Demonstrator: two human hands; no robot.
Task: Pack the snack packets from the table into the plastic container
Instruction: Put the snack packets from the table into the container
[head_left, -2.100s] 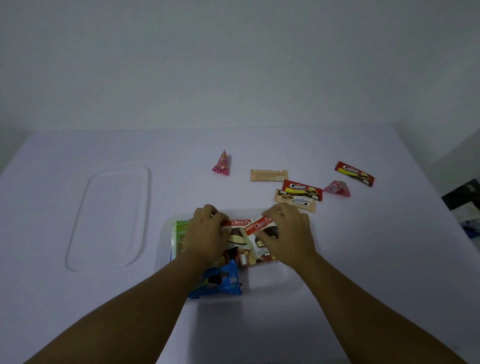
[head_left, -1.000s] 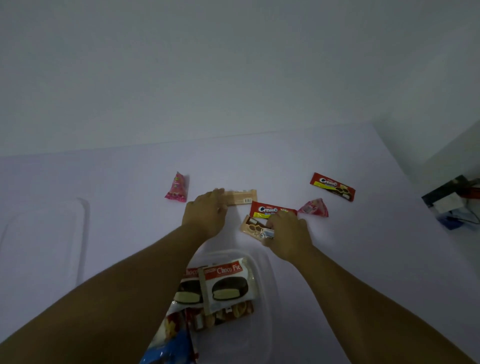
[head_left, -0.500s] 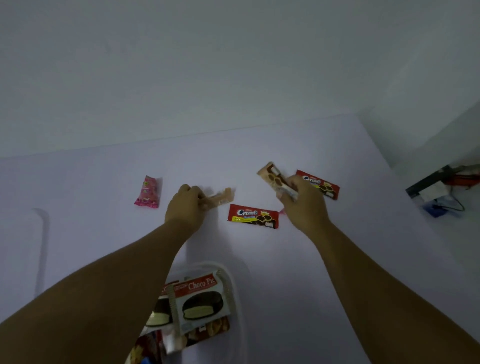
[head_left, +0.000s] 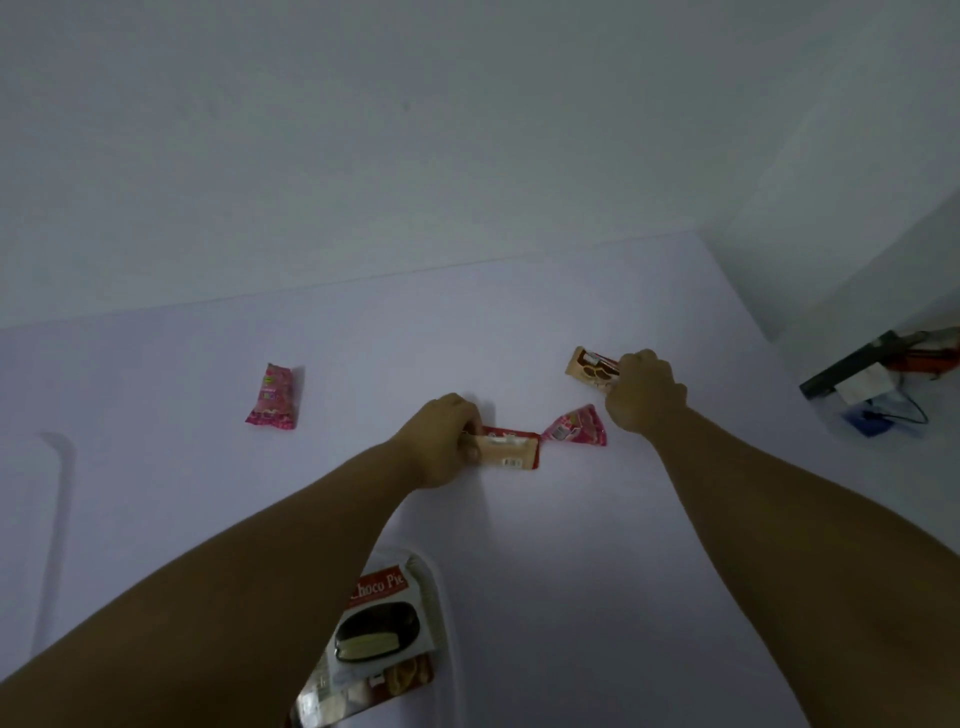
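Observation:
My left hand (head_left: 444, 447) grips a tan wafer packet (head_left: 506, 450) and holds it over a red Cream-O packet (head_left: 511, 432) lying on the table. My right hand (head_left: 641, 397) grips a beige cookie packet (head_left: 589, 371), with a red packet partly hidden behind it. A pink triangular packet (head_left: 576, 427) lies between my hands. Another pink packet (head_left: 274, 397) lies to the far left. The clear plastic container (head_left: 441, 587) sits near the bottom edge, holding Choco Pie packets (head_left: 382, 618); my left forearm hides much of it.
The container's clear lid (head_left: 57, 467) lies at the left edge of the white table. Off the table's right side sit a dark box and cables (head_left: 872, 384). A plain white wall rises behind the table.
My left hand has carried the tan wafer packet rightward over the red Cream-O packet. My right hand, still holding the beige packet, has reached onto the far red packet. The view has tilted up.

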